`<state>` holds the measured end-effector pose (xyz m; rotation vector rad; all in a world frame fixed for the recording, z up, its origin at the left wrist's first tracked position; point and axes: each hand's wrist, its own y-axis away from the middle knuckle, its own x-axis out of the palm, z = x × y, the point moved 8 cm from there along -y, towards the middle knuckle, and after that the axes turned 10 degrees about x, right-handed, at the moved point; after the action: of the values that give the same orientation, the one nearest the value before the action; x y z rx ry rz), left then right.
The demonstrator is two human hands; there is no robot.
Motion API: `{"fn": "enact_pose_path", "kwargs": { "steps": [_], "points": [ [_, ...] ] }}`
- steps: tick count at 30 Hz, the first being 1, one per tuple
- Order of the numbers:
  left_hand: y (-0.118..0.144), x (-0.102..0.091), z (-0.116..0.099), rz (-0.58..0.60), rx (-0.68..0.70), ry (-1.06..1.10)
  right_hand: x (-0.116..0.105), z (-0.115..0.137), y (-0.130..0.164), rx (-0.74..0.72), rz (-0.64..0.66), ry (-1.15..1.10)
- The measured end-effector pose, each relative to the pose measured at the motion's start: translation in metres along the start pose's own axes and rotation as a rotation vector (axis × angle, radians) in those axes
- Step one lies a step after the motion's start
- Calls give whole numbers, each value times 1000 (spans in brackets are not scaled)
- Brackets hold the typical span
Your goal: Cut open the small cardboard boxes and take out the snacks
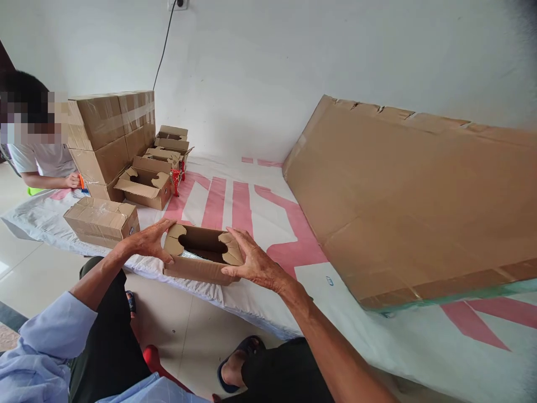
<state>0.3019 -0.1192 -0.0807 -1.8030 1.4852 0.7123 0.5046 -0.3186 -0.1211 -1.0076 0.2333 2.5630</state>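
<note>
An open cardboard box (201, 271) stands near the front edge of the cloth-covered table, its notched end flaps folded inward. Something silvery (193, 254) shows inside it; the rest of the inside is dark. My left hand (151, 240) grips the left end, thumb at the front and fingers toward the back. At the right end, my right hand (254, 260) holds the same box in a similar way. To the left of my left hand lies a closed, taped cardboard box (100, 221).
Several open boxes (145, 193) stand behind, with red packets (175, 182) beside them. Taped boxes are stacked (113, 123) at the left, near a co-worker (42, 159) holding something orange. A large cardboard carton (419, 207) fills the right side of the table (335, 302).
</note>
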Motion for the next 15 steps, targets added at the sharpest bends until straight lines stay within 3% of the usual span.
{"fn": "enact_pose_path", "kwargs": {
  "steps": [4,10,15],
  "points": [
    [8,-2,-12,-23,9,-31,-4,8,8,-62,-73,70],
    [-3,-5,-15,-86,-159,-65,2,14,-10,6,38,-27],
    [-27,11,-27,-152,-303,-295,4,27,-17,16,-160,11]
  ]
}}
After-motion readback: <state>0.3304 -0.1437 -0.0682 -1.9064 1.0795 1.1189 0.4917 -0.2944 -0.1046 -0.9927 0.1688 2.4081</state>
